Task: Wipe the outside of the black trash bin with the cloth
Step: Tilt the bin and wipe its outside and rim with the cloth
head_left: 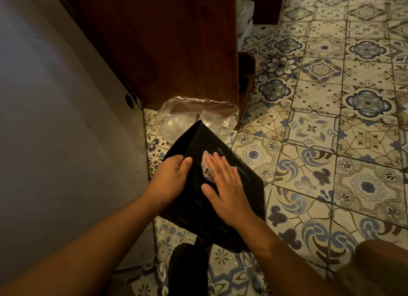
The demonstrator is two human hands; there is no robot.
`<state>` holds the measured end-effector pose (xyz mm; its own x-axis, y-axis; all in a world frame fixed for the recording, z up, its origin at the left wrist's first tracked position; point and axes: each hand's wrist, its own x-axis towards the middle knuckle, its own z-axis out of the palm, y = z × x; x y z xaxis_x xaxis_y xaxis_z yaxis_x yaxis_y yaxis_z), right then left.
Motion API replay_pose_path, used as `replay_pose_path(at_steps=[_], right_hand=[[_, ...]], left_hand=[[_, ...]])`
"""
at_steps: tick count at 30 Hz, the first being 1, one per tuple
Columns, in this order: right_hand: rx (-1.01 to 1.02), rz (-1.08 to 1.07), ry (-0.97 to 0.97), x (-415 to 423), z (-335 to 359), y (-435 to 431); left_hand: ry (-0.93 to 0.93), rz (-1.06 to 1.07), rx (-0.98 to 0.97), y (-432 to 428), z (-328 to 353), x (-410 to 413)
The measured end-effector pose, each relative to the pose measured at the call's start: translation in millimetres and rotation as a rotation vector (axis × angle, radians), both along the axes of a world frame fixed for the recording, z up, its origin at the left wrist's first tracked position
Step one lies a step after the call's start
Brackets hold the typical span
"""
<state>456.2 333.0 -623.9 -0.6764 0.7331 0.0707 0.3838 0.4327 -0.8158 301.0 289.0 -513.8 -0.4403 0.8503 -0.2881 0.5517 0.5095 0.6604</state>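
No legible text, label, brand or number on the glossy black plastic trash bin [198, 141], patterned ceramic floor tiles [331, 119] or dark wooden cabinet [165, 41].

Black trash bin [198, 141]: glossy, flat-sided, sharp-edged. Tilted off upright, one corner pointing away, over patterned floor tiles [313, 127]. Pale streaks on right-hand outer face. Cloth [207, 166]: small, pinkish-white, fuzzy, bunched. Lies against bin's outer face near edge between two sides, partly under flat right hand [225, 185].
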Motion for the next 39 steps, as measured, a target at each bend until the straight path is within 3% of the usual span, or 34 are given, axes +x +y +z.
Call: replay_pose_path(at_steps=[22,39], right_hand=[[-0.283,-0.263,-0.102,68,-82,12],[-0.504,-0.353,0.071,102,-99,15]], left_hand=[[-0.018,0.082,-0.008,6,-2,-1],[-0.028,0.085,-0.052,14,6,5]])
